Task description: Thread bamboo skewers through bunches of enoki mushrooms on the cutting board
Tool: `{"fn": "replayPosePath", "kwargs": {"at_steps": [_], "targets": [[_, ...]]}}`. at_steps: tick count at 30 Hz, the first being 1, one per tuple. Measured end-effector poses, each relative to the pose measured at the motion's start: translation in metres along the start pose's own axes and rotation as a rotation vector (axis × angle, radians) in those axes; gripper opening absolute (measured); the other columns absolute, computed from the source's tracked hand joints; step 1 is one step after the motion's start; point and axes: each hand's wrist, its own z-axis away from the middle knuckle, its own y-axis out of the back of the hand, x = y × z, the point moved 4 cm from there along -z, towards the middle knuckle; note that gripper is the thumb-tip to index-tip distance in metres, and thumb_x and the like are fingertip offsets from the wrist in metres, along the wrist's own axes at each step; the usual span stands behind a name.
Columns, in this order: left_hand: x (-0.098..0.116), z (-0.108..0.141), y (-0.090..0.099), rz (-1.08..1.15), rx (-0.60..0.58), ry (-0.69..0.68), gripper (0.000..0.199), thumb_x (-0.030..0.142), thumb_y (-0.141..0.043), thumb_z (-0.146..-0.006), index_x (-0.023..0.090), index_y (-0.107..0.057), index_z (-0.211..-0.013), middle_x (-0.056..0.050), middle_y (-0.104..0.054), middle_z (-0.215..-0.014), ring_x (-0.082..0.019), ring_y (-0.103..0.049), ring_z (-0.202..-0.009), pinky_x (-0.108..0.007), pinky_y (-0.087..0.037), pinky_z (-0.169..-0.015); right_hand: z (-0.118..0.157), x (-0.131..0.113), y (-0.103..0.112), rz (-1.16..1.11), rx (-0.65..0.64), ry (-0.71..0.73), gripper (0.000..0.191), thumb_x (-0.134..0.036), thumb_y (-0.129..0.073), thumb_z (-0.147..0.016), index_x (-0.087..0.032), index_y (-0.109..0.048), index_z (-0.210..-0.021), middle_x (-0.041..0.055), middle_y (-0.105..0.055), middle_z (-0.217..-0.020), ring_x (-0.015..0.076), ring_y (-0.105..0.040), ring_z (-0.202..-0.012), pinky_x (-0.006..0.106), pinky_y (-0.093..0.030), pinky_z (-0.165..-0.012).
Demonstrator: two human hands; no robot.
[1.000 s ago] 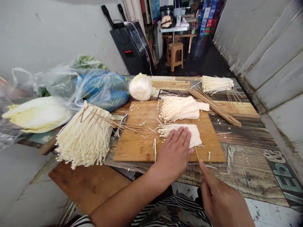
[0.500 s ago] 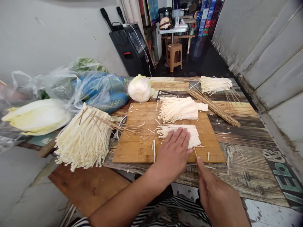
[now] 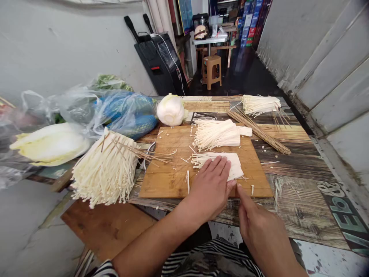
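My left hand (image 3: 215, 184) lies flat with fingers stretched out, pressing a flattened bunch of enoki mushrooms (image 3: 235, 165) onto the wooden cutting board (image 3: 161, 181). Close to its thumb, my right hand (image 3: 256, 223) is closed around a thin bamboo skewer (image 3: 236, 182). Only a short piece of the skewer shows, at the bunch's near edge; the rest is hidden in the hand or the mushrooms. Another enoki portion (image 3: 217, 134) rests behind on the board. To the left stands a large pile of skewered enoki (image 3: 105, 173), its skewer ends reaching over the board.
Loose skewers (image 3: 259, 132) lie right of the board, and another skewered enoki bunch (image 3: 261, 104) sits at the back right. A cabbage end (image 3: 171, 109), a pale cabbage (image 3: 52, 144) and plastic-bagged vegetables (image 3: 123, 111) occupy the back left. Mushroom scraps are scattered about.
My right hand has moved slightly forward to the bunch's edge, and less of the skewer shows. The left hand stays pressed on the mushrooms. The view has shifted slightly.
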Motion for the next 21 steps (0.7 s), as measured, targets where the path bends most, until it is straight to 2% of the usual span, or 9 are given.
{"fn": "replayPosePath", "kwargs": {"at_steps": [3,5,8,12,18,21], "targets": [[0.003,0.000,0.011,-0.029,0.015,-0.009,0.056,0.041,-0.019,-0.102,0.011,-0.039,-0.145,-0.007,-0.036,-0.153,-0.019,-0.027,-0.144,-0.041,-0.018,-0.122,-0.001,0.002,0.002,-0.006,-0.007,0.003,0.036,-0.009,-0.037,-0.090,-0.003,-0.061,-0.116,0.0061,-0.069,-0.064,0.0146,-0.058,-0.041,0.026,-0.036,-0.038],[0.001,-0.002,0.013,-0.064,0.037,0.031,0.058,0.042,-0.019,-0.102,0.008,-0.039,-0.145,-0.009,-0.035,-0.152,-0.021,-0.026,-0.145,-0.042,-0.014,-0.123,-0.003,0.002,0.003,0.006,0.001,0.012,0.036,-0.008,-0.037,-0.089,-0.003,-0.062,-0.115,0.0053,-0.068,-0.061,0.0146,-0.057,-0.039,0.026,-0.035,-0.038],[-0.005,-0.006,0.009,-0.086,0.023,0.071,0.062,0.046,-0.018,-0.102,0.007,-0.034,-0.147,-0.010,-0.031,-0.154,-0.022,-0.024,-0.145,-0.043,-0.014,-0.122,-0.004,0.003,0.004,0.028,0.009,0.022,0.036,-0.007,-0.036,-0.087,-0.002,-0.062,-0.112,0.0050,-0.066,-0.057,0.0152,-0.056,-0.039,0.027,-0.034,-0.037],[-0.008,-0.011,-0.002,-0.088,-0.058,0.016,0.062,0.047,-0.018,-0.101,0.009,-0.029,-0.150,-0.009,-0.023,-0.157,-0.021,-0.019,-0.147,-0.040,-0.015,-0.122,-0.004,0.004,0.003,0.024,0.003,0.009,0.036,-0.006,-0.038,-0.085,-0.004,-0.063,-0.111,0.0039,-0.065,-0.056,0.0158,-0.057,-0.039,0.027,-0.033,-0.037],[-0.006,-0.012,-0.007,-0.115,-0.082,0.020,0.059,0.042,-0.018,-0.102,0.008,-0.028,-0.150,-0.010,-0.022,-0.158,-0.020,-0.019,-0.147,-0.038,-0.018,-0.122,0.002,0.003,0.001,0.051,-0.004,0.012,0.036,-0.007,-0.038,-0.086,-0.004,-0.058,-0.116,0.0043,-0.065,-0.058,0.0165,-0.059,-0.042,0.027,-0.034,-0.038],[-0.006,-0.013,-0.007,-0.119,-0.082,0.021,0.058,0.041,-0.020,-0.102,0.008,-0.029,-0.149,-0.010,-0.023,-0.157,-0.020,-0.019,-0.147,-0.037,-0.018,-0.122,0.012,0.003,0.002,0.029,0.038,0.033,0.035,-0.007,-0.036,-0.089,-0.003,-0.054,-0.119,0.0049,-0.066,-0.061,0.0150,-0.059,-0.043,0.026,-0.034,-0.037]]}}
